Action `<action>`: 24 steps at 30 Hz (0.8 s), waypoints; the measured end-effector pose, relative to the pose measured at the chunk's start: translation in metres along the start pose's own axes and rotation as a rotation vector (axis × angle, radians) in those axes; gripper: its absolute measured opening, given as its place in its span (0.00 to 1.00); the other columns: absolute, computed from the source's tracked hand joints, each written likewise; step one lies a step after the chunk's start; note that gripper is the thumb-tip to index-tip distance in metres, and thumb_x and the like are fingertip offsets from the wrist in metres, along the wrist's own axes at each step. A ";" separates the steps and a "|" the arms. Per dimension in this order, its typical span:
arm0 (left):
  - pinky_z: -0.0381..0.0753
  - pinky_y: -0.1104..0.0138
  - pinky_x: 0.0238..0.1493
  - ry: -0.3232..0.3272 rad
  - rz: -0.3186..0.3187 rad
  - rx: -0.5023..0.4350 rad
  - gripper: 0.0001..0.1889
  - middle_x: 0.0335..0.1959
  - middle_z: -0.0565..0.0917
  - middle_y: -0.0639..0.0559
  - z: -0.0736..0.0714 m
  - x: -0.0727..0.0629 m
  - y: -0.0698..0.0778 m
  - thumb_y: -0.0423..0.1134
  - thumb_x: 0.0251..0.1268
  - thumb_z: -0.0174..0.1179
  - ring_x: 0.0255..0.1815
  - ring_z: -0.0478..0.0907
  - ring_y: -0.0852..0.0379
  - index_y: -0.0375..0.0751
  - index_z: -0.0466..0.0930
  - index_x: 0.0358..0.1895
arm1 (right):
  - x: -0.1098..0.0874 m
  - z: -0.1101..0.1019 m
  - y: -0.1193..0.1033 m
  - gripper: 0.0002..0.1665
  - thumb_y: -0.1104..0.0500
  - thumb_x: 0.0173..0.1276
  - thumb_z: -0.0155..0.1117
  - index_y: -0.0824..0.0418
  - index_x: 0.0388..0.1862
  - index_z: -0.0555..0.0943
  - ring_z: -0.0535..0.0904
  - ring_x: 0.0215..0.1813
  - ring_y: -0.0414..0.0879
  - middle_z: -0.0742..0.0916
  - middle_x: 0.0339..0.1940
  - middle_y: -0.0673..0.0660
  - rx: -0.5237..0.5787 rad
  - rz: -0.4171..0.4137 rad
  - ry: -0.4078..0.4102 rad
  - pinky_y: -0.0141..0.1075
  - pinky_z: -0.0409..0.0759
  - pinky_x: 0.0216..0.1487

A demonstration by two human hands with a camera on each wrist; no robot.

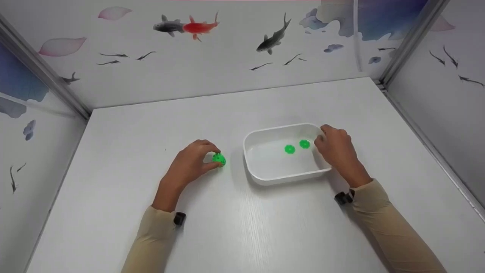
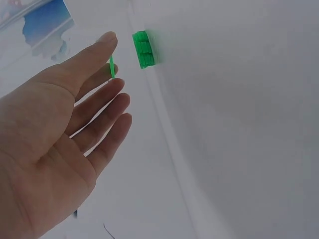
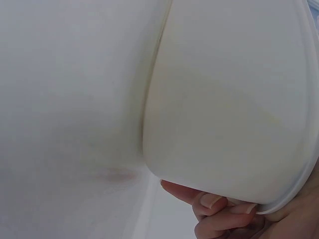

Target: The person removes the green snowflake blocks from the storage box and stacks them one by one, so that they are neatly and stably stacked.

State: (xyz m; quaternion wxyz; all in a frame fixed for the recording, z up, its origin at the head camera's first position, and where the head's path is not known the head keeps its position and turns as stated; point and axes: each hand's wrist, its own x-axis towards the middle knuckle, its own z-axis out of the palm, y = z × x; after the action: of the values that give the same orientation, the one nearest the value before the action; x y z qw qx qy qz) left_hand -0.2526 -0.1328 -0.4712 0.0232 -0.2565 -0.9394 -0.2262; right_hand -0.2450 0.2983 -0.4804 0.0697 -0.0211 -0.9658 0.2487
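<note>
Past tan sleeves: pinching thin green disc with left hand, gripping white tray with right hand. Likely light, stiff, slick; take by edges.

Right of middle on the bench sits the tray, and inside it, over in the right half, lie two loose discs, side by side with a small gap, the right-hand one slightly farther back! At the tray's right end, there's the right grip, on the rim and outer wall. Across to the left, well clear of the other grip, the left grip has a single disc between thumb and finger, just beside the stack on the bench, left of the tray! Behind everything, the back panel; side panels left and right!
</note>
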 end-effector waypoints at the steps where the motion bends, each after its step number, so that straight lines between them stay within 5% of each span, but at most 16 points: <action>1: 0.87 0.53 0.66 -0.008 -0.004 0.000 0.20 0.56 0.90 0.50 0.000 0.001 0.000 0.48 0.63 0.80 0.63 0.86 0.48 0.46 0.91 0.55 | 0.000 0.000 0.000 0.22 0.62 0.81 0.55 0.73 0.65 0.80 0.81 0.41 0.57 0.89 0.53 0.75 0.001 0.000 -0.002 0.49 0.84 0.42; 8: 0.87 0.51 0.65 -0.054 -0.028 -0.008 0.19 0.55 0.91 0.49 0.001 0.006 0.000 0.47 0.65 0.79 0.62 0.86 0.47 0.45 0.92 0.54 | 0.001 -0.001 0.000 0.20 0.62 0.80 0.56 0.74 0.62 0.81 0.79 0.36 0.55 0.90 0.46 0.73 0.000 -0.018 0.004 0.46 0.80 0.37; 24: 0.88 0.53 0.60 -0.110 -0.042 0.002 0.17 0.52 0.92 0.51 0.005 0.009 0.000 0.45 0.66 0.78 0.56 0.88 0.49 0.44 0.92 0.55 | 0.001 0.000 -0.002 0.19 0.63 0.79 0.57 0.74 0.61 0.82 0.79 0.36 0.54 0.90 0.46 0.74 -0.012 -0.012 0.011 0.46 0.80 0.37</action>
State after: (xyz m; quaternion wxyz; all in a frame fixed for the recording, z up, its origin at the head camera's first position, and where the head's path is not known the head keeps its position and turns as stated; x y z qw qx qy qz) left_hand -0.2602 -0.1263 -0.4738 -0.0330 -0.2488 -0.9447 -0.2113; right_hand -0.2459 0.2970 -0.4789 0.0762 -0.0169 -0.9671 0.2423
